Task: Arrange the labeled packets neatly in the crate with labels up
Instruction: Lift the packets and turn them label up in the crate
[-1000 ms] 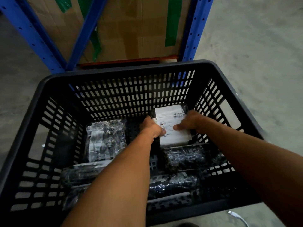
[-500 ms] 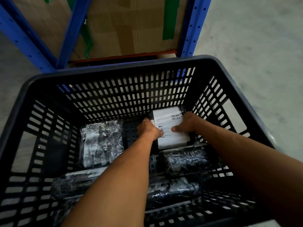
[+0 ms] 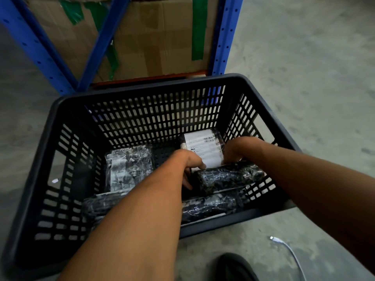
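A black slotted crate (image 3: 142, 90) stands on the concrete floor. At its back right lies a packet with its white label (image 3: 205, 149) facing up. Just in front of it is a dark shiny packet (image 3: 229, 177) with no label showing. My left hand (image 3: 189, 165) curls around that dark packet's left end, thumb at the label's near edge. My right hand (image 3: 235, 152) grips its far right edge, fingertips hidden. A clear-wrapped packet (image 3: 129, 167) lies at the back left. Two more dark packets (image 3: 211, 207) (image 3: 97, 205) lie along the front.
Behind the crate stand a blue metal rack (image 3: 223, 37) and a cardboard box (image 3: 154, 37) with green tape. A white cable (image 3: 292, 252) and a black shoe (image 3: 235, 266) are on the floor in front, at the right.
Both hands have left the top of the labelled packet and come nearer, onto the dark packet in front of it. The camera has pulled back, showing more floor.
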Motion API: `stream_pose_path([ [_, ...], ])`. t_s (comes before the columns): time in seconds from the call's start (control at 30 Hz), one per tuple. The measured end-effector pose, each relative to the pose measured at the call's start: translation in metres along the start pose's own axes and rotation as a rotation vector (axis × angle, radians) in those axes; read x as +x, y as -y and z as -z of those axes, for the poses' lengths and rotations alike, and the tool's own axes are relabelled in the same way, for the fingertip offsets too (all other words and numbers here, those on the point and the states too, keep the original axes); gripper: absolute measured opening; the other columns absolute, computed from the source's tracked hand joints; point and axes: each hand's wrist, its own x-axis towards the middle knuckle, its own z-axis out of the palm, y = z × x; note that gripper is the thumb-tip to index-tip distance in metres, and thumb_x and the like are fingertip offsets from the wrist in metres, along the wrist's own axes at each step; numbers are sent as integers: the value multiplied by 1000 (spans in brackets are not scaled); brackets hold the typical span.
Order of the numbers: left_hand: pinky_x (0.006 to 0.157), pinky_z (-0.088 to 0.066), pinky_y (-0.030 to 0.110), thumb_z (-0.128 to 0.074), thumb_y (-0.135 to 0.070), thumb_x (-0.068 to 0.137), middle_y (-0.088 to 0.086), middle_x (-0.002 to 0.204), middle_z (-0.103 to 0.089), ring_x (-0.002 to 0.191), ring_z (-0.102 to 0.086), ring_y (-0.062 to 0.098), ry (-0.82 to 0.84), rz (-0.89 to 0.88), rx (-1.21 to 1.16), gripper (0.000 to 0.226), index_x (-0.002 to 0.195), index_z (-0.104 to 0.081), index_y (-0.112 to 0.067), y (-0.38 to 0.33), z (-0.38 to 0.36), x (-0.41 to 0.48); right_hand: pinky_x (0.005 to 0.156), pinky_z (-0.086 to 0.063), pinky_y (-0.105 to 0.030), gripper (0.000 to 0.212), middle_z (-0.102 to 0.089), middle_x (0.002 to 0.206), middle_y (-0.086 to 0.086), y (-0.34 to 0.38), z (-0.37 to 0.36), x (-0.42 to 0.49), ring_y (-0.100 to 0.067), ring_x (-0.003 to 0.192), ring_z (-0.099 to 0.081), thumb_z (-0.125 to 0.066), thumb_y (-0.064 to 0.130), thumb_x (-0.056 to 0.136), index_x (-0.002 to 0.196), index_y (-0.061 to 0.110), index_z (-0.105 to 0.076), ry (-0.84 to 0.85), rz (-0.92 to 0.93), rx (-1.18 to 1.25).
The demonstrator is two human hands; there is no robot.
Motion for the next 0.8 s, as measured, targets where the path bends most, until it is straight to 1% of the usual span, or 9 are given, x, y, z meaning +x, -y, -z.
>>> stream_pose_path([
  [0.1,98,-52,48,-60,-30,96,20,136,-56,120,-60,36,36,2,52,60,141,-39,4,-6,-7,-7,95,-42,-36,44,-58,136,-11,4,-2,-7,-28,115,-56,-49,37,99,127,5,-60,0,4,-37],
  [0.2,108,-44,43,-53,-24,99,17,141,-54,126,-56,31,-12,-71,163,49,140,-45,1,-8,-7,-10,87,-44,-36,41,-66,112,-8,4,2,-16,-24,93,-58,-49,36,99,120,4,-63,79,-4,54],
  [0.27,107,-45,40,-54,-20,98,12,128,-62,115,-61,26,-16,-96,183,37,129,-57,-1,-6,2,-17,78,-49,-33,35,-66,91,-6,2,12,-25,-21,82,-61,-47,32,98,109,4,-65,134,-22,184],
  [0.37,97,-51,36,-60,-21,93,8,98,-64,88,-61,23,46,-20,65,18,100,-62,-4,-4,25,-36,56,-56,-27,33,-72,70,-5,1,35,-41,-18,61,-69,-48,35,94,87,9,-65,191,-65,294],
  [0.47,72,-60,41,-68,-22,88,14,97,-68,81,-68,28,31,12,-21,31,108,-60,0,-6,55,-61,41,-55,-25,35,-70,51,-3,10,65,-60,-15,41,-67,-56,42,91,81,9,-65,267,-84,333],
  [0.57,53,-59,49,-75,-12,84,20,78,-70,66,-72,36,11,-8,-178,36,107,-53,6,-6,84,-94,39,-55,-25,40,-66,71,-12,25,100,-79,-23,50,-68,-68,46,86,95,9,-59,200,-64,393],
  [0.67,79,-57,56,-77,-2,80,18,96,-67,91,-68,34,-61,-122,-284,50,123,-53,1,3,110,-120,57,-56,-29,70,-53,93,-12,32,124,-92,-24,72,-57,-79,52,72,124,13,-52,106,-6,490],
  [0.73,92,-53,54,-76,2,79,16,90,-74,97,-68,31,-93,-191,-308,39,115,-61,1,10,123,-131,62,-55,-33,79,-54,104,-13,35,129,-97,-24,75,-55,-88,45,61,124,11,-54,77,40,645],
  [0.8,98,-51,49,-74,4,80,14,84,-76,99,-68,29,-121,-241,-353,24,102,-66,1,17,134,-137,66,-54,-35,65,-58,105,-11,38,128,-101,-24,79,-58,-89,35,59,112,10,-60,91,132,790],
])
